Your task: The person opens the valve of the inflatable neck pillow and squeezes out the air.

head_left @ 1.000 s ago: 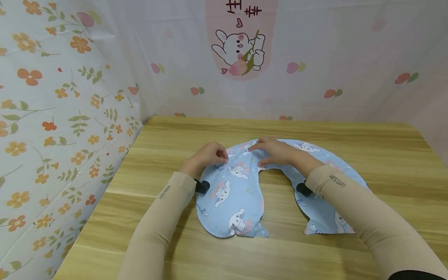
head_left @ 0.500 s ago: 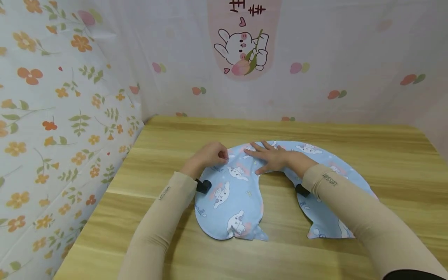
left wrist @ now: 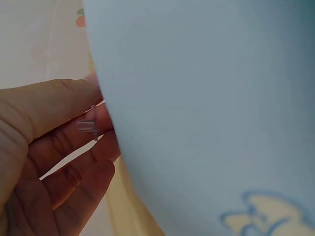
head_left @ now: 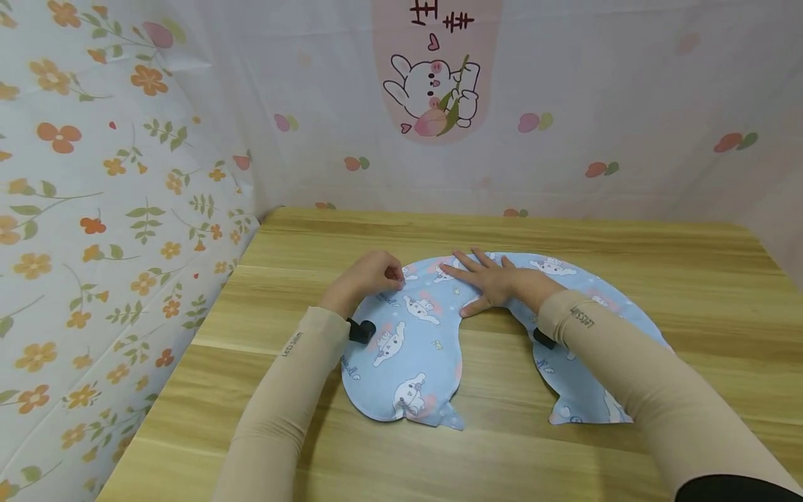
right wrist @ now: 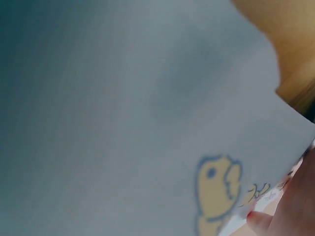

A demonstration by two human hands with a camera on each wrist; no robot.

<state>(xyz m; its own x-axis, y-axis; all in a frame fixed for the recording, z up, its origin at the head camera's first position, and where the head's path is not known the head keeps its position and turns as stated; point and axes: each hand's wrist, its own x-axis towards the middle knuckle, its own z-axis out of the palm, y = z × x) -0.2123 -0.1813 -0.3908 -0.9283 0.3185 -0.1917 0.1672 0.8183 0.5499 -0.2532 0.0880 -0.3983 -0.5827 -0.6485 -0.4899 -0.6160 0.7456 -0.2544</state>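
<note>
1. Blue cartoon-print U-shaped neck pillow (head_left: 433,355) lies centre to right on wood-grain table (head_left: 251,390), both ends toward near side
2. Left hand (head_left: 371,277): thumb and fingers curled, pinching far left edge beside clear plastic valve (left wrist: 87,126); some fingertips hidden
3. Right hand (head_left: 495,282): fingers spread over far bend, gripping nothing
4. Judged progress: laid out, looks nearly flat; valve handling seems unfinished, can't tell if it's sealed
</note>
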